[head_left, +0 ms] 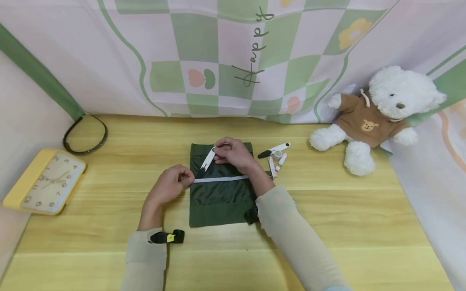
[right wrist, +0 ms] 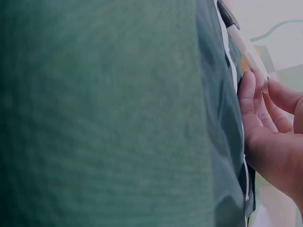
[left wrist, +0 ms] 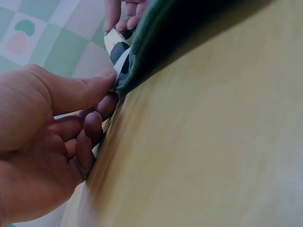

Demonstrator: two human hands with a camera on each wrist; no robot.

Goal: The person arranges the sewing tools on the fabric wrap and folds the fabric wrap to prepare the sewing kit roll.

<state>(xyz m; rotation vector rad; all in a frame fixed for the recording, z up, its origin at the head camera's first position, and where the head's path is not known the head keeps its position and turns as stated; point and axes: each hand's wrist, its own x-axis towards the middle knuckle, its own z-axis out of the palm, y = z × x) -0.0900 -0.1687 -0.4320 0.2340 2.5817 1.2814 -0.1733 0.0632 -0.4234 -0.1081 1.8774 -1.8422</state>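
Observation:
A dark green fabric piece (head_left: 222, 212) lies on the table, with a white strip (head_left: 222, 179) running across its middle. My left hand (head_left: 171, 184) pinches the left edge of the fabric at the end of this strip; the left wrist view shows thumb and finger meeting there. Above the strip, my right hand (head_left: 234, 155) pinches the white end of a slim white tool (head_left: 208, 159) with a black tip. That tip points down toward the strip near my left fingers. In the right wrist view, the tool (right wrist: 248, 49) slants up from my thumb and fingers.
Right of the fabric lie a similar white-and-black tool (head_left: 274, 150), a small round grey item (head_left: 278, 154) and two small pinkish pieces (head_left: 272, 166). A yellow clock (head_left: 45, 180) and a black loop (head_left: 85, 151) are at the left. A white teddy bear (head_left: 375, 117) sits back right.

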